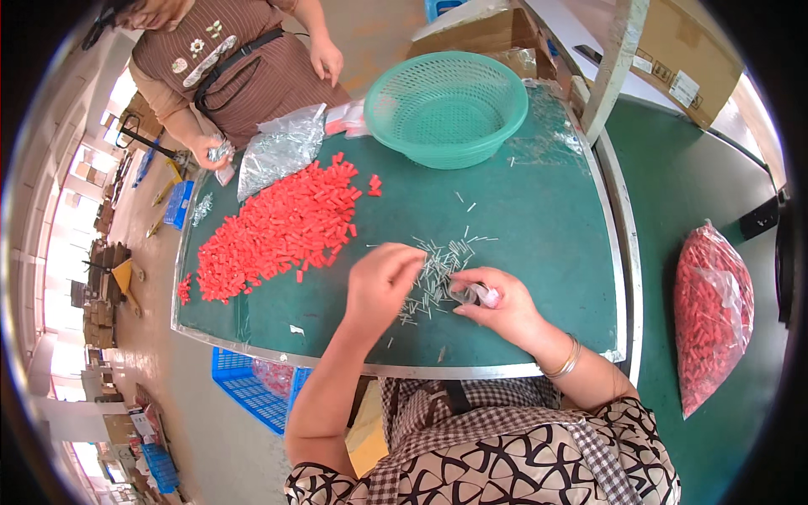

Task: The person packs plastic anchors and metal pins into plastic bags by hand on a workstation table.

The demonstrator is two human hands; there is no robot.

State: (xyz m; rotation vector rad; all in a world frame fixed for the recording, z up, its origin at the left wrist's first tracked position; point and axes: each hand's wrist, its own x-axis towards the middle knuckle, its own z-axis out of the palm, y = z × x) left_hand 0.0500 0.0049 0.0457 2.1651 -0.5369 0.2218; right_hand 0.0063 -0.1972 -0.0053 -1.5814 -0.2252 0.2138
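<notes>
My left hand (pixel 380 284) is closed in a pinch at the left edge of a loose pile of thin silvery screws or pins (pixel 438 268); whatever its fingertips hold is too small to make out. Across the pile, my right hand (pixel 509 311) grips a small clear plastic bag (pixel 465 294), with a crumpled whitish-pink part showing by the palm. The bag's mouth faces my left hand, and the two hands are apart. A big heap of short red plastic plugs (pixel 278 231) lies to the left on the green tabletop (pixel 539 227).
Behind the heap is a clear bag of metal pieces (pixel 282 147). A green plastic basket (pixel 446 109) stands at the table's far side. Across the table, a person holds metal pieces in one hand (pixel 210 151). A bag of red plugs (pixel 714 311) lies on the right-hand green surface.
</notes>
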